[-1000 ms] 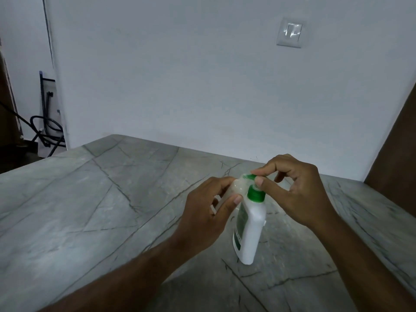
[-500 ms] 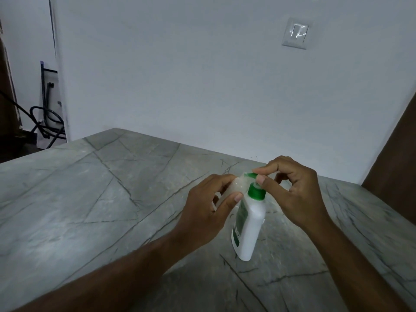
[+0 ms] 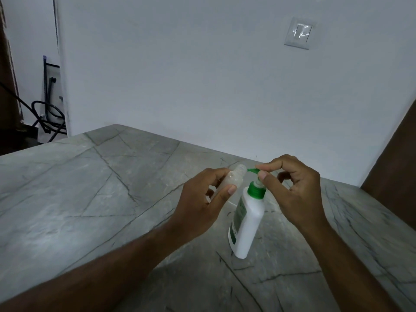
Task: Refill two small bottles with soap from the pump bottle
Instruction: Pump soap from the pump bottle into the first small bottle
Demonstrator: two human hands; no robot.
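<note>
Your left hand (image 3: 202,206) is wrapped around a small translucent bottle (image 3: 234,179), thumb and fingers closed on its body, holding it tilted in the air with its open, threaded mouth just beside the tip of the green spout (image 3: 253,170). Your right hand (image 3: 295,190) is curled over the head of the white pump bottle (image 3: 245,221), forefinger on top of the spout and thumb against the stem above the green collar (whether the pump is pressed down cannot be told). The pump bottle stands on the grey veined stone counter (image 3: 101,199), leaning slightly, its green label facing left. Only one small bottle is visible. Behind, a pale wall carries a white light switch (image 3: 298,33); dark cables (image 3: 45,115) hang past the counter's far left corner.
</note>
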